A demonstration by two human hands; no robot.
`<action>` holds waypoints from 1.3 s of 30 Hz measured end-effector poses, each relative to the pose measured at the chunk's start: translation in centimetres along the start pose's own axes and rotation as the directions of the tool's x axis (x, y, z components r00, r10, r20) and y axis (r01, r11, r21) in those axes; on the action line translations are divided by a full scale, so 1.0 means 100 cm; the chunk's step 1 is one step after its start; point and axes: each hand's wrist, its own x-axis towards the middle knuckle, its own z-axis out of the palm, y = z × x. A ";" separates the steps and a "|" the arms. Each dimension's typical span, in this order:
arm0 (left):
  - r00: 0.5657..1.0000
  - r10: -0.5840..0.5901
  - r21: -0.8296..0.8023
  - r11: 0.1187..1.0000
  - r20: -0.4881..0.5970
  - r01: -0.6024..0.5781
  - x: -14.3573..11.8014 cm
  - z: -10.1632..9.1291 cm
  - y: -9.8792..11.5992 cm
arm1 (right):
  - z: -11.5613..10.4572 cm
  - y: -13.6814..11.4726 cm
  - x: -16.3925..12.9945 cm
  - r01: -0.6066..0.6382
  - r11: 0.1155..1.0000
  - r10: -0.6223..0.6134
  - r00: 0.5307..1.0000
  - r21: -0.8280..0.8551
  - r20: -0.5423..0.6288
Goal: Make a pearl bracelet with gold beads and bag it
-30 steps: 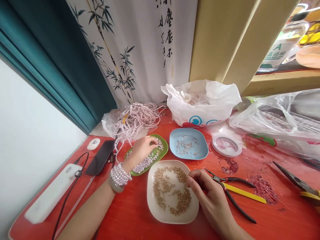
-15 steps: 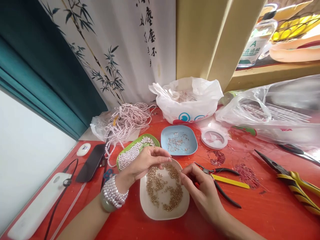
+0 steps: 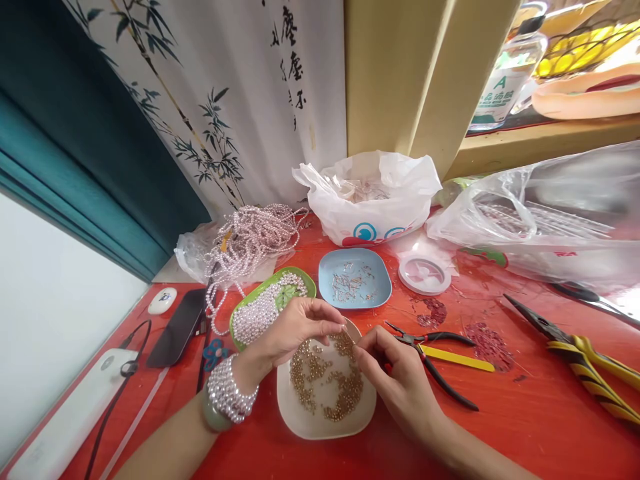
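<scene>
Above the white dish [image 3: 326, 427], my left hand [image 3: 305, 327] pinches a thin metal pin [image 3: 349, 335] between thumb and forefinger; a pale bead seems to sit at those fingertips. My right hand [image 3: 393, 367] is closed just to the right, thumb and forefinger together on what looks like a tiny gold bead, its tips meeting the pin's end. Gold beads [image 3: 345, 397] lie scattered in the dish below both hands. Behind my left wrist, a green tray [image 3: 311, 288] holds pearl beads [image 3: 255, 320]. Short metal pins [image 3: 347, 285] lie in the blue tray [image 3: 327, 263].
Right of the dish lie black-handled pliers [image 3: 440, 340], a yellow strip [image 3: 457, 358] and larger yellow-black pliers [image 3: 565, 347]. Pearl strands [image 3: 255, 237], a white plastic bag [image 3: 370, 207] and a clear bag [image 3: 550, 220] line the back. A phone [image 3: 180, 330] and power bank [image 3: 75, 413] are at left.
My two hands' fingertips have come together over the dish, where a small gap was between them. The whole view has shifted slightly.
</scene>
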 end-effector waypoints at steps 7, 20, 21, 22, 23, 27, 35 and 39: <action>1.000 0.026 0.033 0.999 -0.014 -0.025 0.000 -0.001 0.000 | 0.001 0.002 0.000 -0.017 1.000 0.017 1.000 0.005 0.004; 0.952 0.236 0.527 0.844 -0.194 -0.101 0.005 -0.035 0.014 | 0.000 0.001 0.000 -0.015 1.000 0.015 1.000 0.000 0.012; 0.943 0.253 0.586 0.806 -0.216 -0.082 0.007 -0.042 0.016 | 0.000 0.000 0.000 -0.014 1.000 0.014 1.000 0.004 0.014; 0.934 0.270 0.637 0.768 -0.232 -0.064 0.007 -0.048 0.017 | 0.000 0.000 0.000 -0.013 1.000 0.013 1.000 0.008 0.016; 0.927 0.285 0.680 0.732 -0.245 -0.045 0.008 -0.053 0.017 | 0.000 0.000 0.000 -0.013 1.000 0.012 1.000 0.011 0.014; 0.916 0.295 0.817 0.574 -0.271 0.057 0.006 -0.066 0.019 | 0.000 0.000 0.000 -0.014 1.000 0.013 1.000 0.009 0.013; 0.919 0.328 0.933 0.347 -0.219 0.099 0.003 -0.066 0.019 | 0.000 0.001 0.000 -0.017 1.000 0.017 0.999 0.018 0.028; 0.946 0.313 0.932 0.361 -0.087 -0.034 0.008 -0.059 0.011 | 0.000 -0.001 0.001 -0.004 1.000 0.004 1.000 0.019 0.016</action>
